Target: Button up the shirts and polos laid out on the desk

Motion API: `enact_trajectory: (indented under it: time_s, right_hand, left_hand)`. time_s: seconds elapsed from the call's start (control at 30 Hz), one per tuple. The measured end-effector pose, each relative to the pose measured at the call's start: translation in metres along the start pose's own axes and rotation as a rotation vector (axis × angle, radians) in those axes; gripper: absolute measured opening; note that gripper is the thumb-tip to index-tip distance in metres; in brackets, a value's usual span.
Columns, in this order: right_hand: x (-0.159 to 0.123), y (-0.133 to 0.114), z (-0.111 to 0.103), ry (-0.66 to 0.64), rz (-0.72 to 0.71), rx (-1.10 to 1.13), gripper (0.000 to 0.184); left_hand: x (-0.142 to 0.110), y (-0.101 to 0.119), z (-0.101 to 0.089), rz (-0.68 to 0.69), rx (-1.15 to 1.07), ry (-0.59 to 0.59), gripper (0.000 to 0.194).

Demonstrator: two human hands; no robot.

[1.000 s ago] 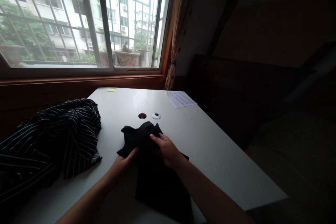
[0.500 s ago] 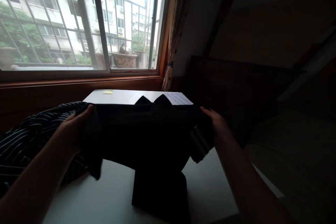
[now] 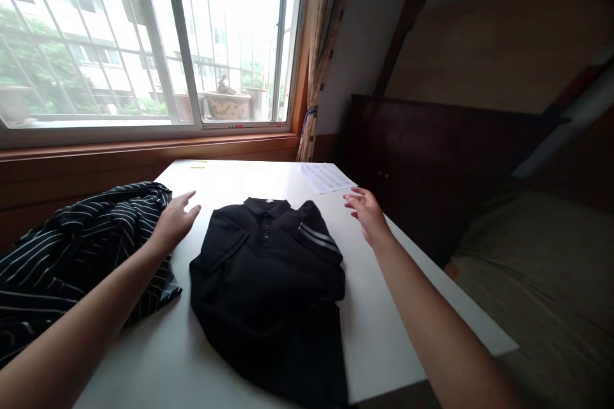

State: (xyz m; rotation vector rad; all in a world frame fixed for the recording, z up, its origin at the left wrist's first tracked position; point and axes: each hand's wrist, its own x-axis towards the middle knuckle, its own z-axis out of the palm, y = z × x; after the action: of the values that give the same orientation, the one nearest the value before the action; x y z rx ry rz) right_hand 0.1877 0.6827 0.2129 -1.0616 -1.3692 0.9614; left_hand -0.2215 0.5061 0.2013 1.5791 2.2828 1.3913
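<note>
You are holding your left hand (image 3: 174, 223) and right hand (image 3: 368, 212) empty, fingers parted, either side of the black fabric polo shirt (image 3: 271, 284) lying buttons-up on the smooth white table (image 3: 374, 345). You are seemingly spreading it flat; gripping it is calling for both hands moving inward.

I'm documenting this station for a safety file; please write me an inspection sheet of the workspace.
Surface: white table, with glare toward the window.
Things at hand: black shirt, button side up, collar toward the window.
Clutter: striped cloth heaped on the left; papers and a yellow note toward the far edge.
Hands: left hand and right hand open, either side of the shirt, holding nothing.
Cables: nothing seen.
Surroundings: barred window, tied curtain, dark furniture.
</note>
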Motion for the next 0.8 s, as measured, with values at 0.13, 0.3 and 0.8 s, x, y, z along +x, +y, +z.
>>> enact_trajectory:
  time_s: [0.13, 0.3, 0.8]
  right_hand:
    - [-0.054, 0.025, -0.010, -0.546, 0.048, -0.249, 0.032]
    - [-0.107, 0.023, -0.018, -0.971, -0.070, -0.549, 0.043]
    - [-0.110, 0.007, -0.061, -0.908, -0.075, -0.474, 0.007]
  left_hand:
    - [-0.061, -0.002, 0.012, 0.351, 0.004, -0.297, 0.034]
    - [-0.139, 0.041, 0.013, 0.666, -0.028, -0.960, 0.056]
    - [-0.127, 0.004, -0.037, 0.223, -0.131, -0.886, 0.013]
